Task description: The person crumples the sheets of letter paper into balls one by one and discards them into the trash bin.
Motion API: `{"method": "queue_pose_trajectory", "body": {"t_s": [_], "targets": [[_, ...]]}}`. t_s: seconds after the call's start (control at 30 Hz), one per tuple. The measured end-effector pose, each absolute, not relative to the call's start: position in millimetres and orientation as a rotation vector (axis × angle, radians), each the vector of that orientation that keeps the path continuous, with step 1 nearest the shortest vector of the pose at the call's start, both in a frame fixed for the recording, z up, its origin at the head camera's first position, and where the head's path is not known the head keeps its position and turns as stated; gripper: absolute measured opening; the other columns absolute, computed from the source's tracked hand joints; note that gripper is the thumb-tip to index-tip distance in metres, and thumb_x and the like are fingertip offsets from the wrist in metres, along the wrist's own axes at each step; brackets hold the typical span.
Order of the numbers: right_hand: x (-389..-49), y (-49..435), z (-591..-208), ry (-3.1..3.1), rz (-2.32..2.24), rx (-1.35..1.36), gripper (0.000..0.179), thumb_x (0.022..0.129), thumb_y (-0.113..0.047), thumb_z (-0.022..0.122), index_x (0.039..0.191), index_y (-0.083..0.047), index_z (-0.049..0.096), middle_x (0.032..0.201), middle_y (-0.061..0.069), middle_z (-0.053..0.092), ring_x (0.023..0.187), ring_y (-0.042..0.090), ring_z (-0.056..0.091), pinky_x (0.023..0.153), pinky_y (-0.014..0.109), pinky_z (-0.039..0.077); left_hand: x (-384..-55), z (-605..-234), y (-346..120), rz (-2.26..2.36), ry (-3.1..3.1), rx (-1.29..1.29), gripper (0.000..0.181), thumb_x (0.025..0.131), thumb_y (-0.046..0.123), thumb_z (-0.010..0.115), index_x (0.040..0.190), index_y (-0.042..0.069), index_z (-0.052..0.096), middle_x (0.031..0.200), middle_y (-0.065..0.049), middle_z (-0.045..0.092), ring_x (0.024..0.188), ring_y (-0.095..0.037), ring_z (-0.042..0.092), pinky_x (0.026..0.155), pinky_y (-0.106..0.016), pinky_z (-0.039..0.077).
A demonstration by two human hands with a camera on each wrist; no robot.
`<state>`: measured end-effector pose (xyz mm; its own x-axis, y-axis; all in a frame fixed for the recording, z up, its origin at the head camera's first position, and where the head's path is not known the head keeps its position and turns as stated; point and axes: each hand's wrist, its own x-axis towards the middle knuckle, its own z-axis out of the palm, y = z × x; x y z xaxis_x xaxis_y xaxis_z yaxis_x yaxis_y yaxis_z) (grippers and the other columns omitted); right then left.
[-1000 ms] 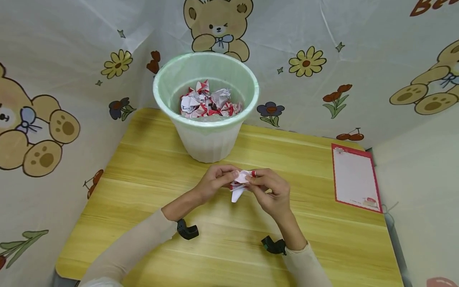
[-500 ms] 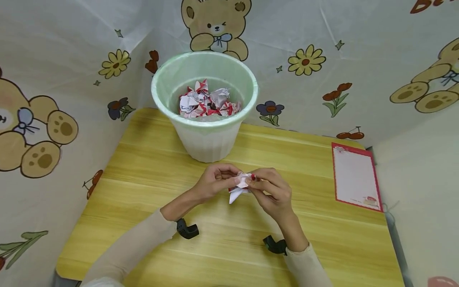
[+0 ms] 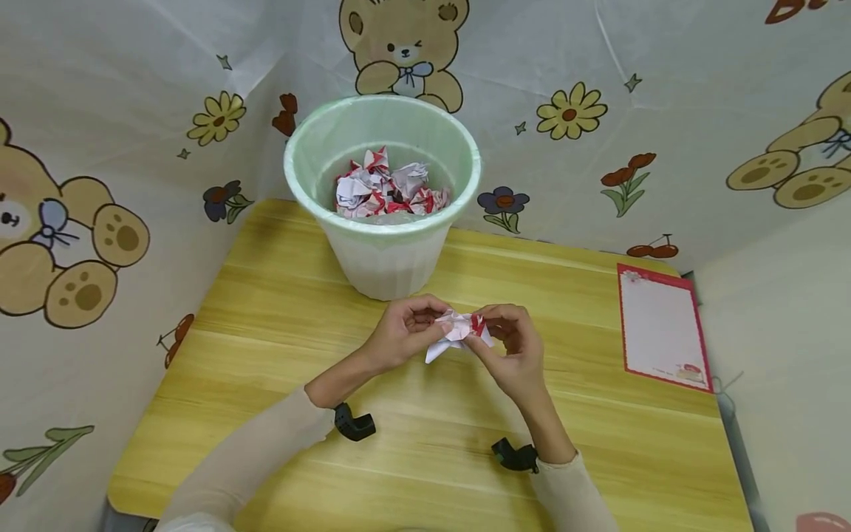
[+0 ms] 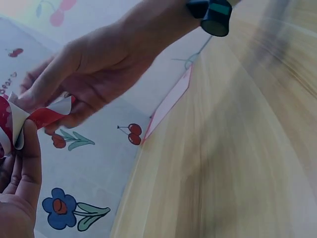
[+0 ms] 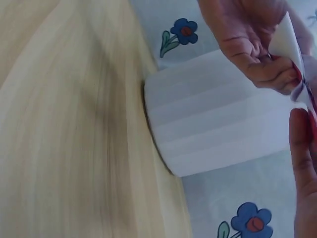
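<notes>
A crumpled sheet of white paper with red parts [image 3: 457,326] is held between both hands above the table, in front of the bin. My left hand [image 3: 402,334] pinches its left side between thumb and fingers. On the other side, my right hand [image 3: 513,352] pinches the red-marked end, its thumb below and fingertips on top. One folded white corner points down toward the front left. In the left wrist view the paper [image 4: 47,115] shows a red face and a white back. The right wrist view catches a white flap [image 5: 286,42] beside the left fingers.
A pale green and white bin [image 3: 392,255] stands at the table's back, with several crumpled red and white papers [image 3: 379,188] inside. A flat red-bordered sheet [image 3: 665,325] lies at the right edge of the wooden table [image 3: 412,480]. Bear-print cloth [image 3: 518,52] hangs behind.
Both hands have risen slightly with the paper. The right hand has shifted a little to the right, and the paper's red end shows more; its white corner has swung up and left.
</notes>
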<state>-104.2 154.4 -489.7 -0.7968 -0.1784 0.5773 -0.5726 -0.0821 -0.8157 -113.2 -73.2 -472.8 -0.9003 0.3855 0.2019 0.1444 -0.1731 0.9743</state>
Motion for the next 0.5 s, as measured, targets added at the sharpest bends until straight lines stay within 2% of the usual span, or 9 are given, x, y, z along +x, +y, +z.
{"method": "queue_pose_trajectory", "body": {"t_s": [0.13,0.23,0.33,0.5], "targets": [[-102,166,-494,-1.901,2.252,0.771,0.025,0.103,0.015,0.053,0.127,0.019,0.058,0.119,0.004,0.075,0.099,0.013,0.074,0.082,0.023,0.065,-115,-471,-74,2.234,1.905,0.597,0.022,0.098,-0.006,0.065,0.118,-0.016,0.067,0.114,-0.035,0.068,0.092,-0.006,0.071,0.078,-0.018,0.062],[-103,171,-496,-1.804,2.433,0.836,0.032,0.106,0.016,0.04,0.131,0.019,0.059,0.12,0.005,0.077,0.099,0.014,0.074,0.081,0.025,0.065,-115,-469,-75,2.256,1.898,0.589,0.024,0.098,-0.007,0.064,0.119,-0.018,0.066,0.113,-0.034,0.068,0.091,-0.005,0.071,0.078,-0.017,0.061],[-103,172,-499,-1.674,2.577,0.854,0.035,0.105,0.019,0.045,0.134,0.013,0.063,0.123,0.007,0.077,0.104,0.015,0.075,0.086,0.025,0.065,-116,-468,-75,2.277,1.867,0.598,0.025,0.098,-0.007,0.064,0.12,-0.019,0.065,0.113,-0.026,0.07,0.091,-0.005,0.071,0.078,-0.017,0.061],[-103,168,-497,-1.495,2.772,0.782,0.032,0.104,0.013,0.056,0.128,-0.001,0.073,0.122,0.005,0.079,0.107,0.013,0.076,0.089,0.022,0.064,-114,-466,-74,2.299,1.764,0.63,0.028,0.1,-0.002,0.065,0.121,-0.02,0.064,0.111,-0.003,0.073,0.094,-0.006,0.073,0.078,-0.017,0.061]]}}
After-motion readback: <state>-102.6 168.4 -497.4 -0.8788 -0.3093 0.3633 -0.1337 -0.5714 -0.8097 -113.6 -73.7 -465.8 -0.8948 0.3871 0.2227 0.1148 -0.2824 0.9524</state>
